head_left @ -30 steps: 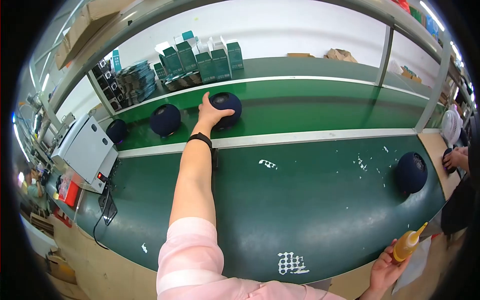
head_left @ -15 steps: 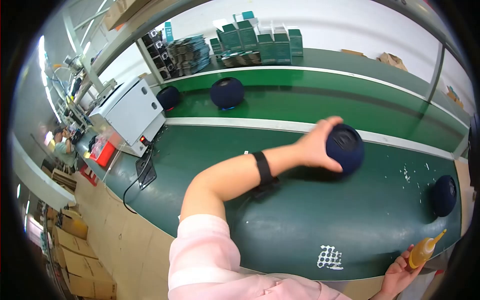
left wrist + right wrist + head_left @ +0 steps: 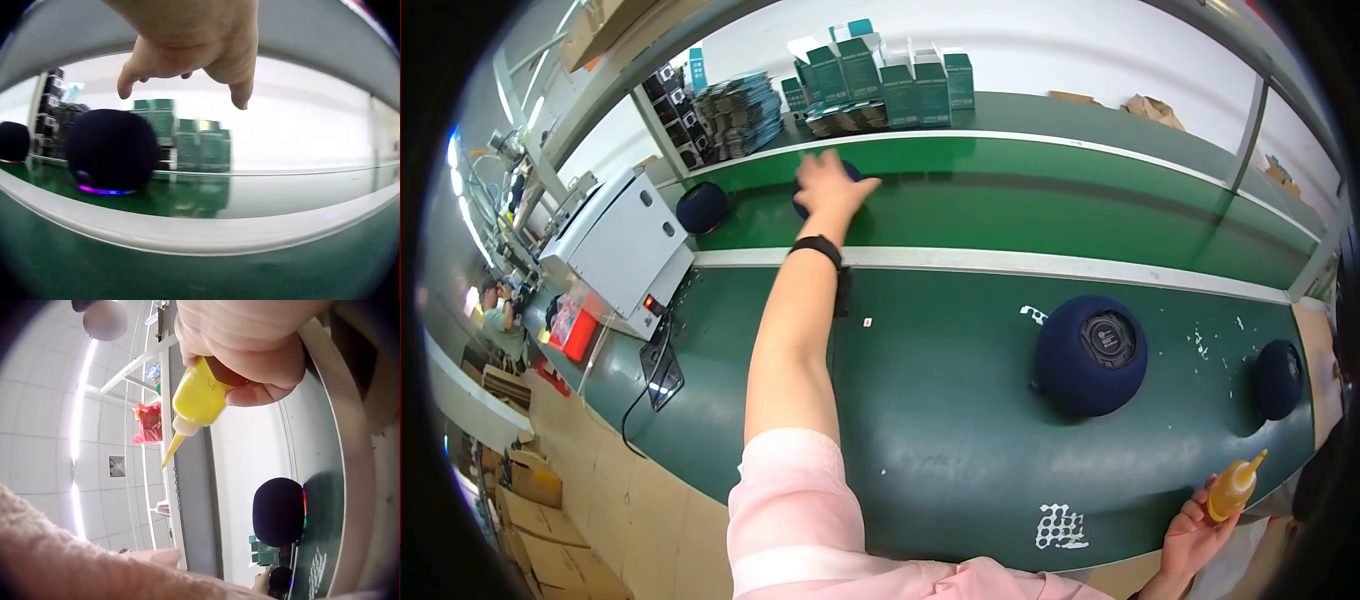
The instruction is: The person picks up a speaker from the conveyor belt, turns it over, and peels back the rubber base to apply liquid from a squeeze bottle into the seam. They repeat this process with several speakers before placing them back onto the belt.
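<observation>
Overhead, the left hand (image 3: 830, 190) reaches forward past the pale rail (image 3: 1000, 263), arm extended, fingers spread and gripping nothing, just above a round navy speaker (image 3: 112, 150) on the green strip (image 3: 1020, 205). A larger-looking speaker (image 3: 1092, 356) sits on the desk (image 3: 940, 400), well inside the front edge, with a wide stretch of surface between it and the left forearm. By that edge, the right hand (image 3: 1190, 540) curls round a yellow squeeze bottle (image 3: 1230, 492), nozzle upward.

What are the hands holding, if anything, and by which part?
Right hand: the yellow bottle, by the base end of its body, nozzle free. Left hand: nothing, fingers spread near a dark round speaker.
</observation>
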A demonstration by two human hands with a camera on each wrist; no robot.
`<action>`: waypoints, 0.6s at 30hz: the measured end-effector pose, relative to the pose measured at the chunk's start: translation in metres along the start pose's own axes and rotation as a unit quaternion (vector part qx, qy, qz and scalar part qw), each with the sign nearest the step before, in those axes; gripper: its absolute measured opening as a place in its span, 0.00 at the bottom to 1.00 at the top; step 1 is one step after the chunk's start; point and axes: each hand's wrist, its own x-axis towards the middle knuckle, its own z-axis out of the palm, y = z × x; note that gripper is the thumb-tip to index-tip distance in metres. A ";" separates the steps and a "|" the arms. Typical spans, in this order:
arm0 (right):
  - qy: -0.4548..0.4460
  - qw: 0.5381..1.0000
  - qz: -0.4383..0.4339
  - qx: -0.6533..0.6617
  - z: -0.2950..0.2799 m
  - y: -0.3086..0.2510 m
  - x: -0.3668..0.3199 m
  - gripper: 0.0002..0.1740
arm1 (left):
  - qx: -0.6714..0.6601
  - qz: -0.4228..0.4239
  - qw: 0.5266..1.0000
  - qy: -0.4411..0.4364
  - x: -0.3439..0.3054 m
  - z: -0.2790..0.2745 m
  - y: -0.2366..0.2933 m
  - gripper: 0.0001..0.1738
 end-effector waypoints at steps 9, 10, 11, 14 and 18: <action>0.063 0.997 -0.039 -0.009 0.015 0.013 0.007 0.34 | -0.316 -0.173 0.932 -0.035 0.033 0.050 -0.057 0.69; 0.072 0.997 -0.038 -0.015 0.019 0.016 0.007 0.34 | -0.333 -0.173 0.926 -0.036 0.035 0.054 -0.059 0.69; 0.130 0.989 -0.064 -0.033 0.026 0.020 0.008 0.30 | -0.343 -0.155 0.926 -0.033 0.032 0.053 -0.059 0.68; 0.135 0.987 -0.078 -0.052 0.024 0.023 0.008 0.29 | -0.359 -0.122 0.925 -0.039 0.024 0.037 -0.046 0.66; 0.128 0.987 -0.074 -0.059 0.029 0.024 0.009 0.28 | -0.493 -0.120 0.855 -0.113 0.007 0.016 -0.043 0.63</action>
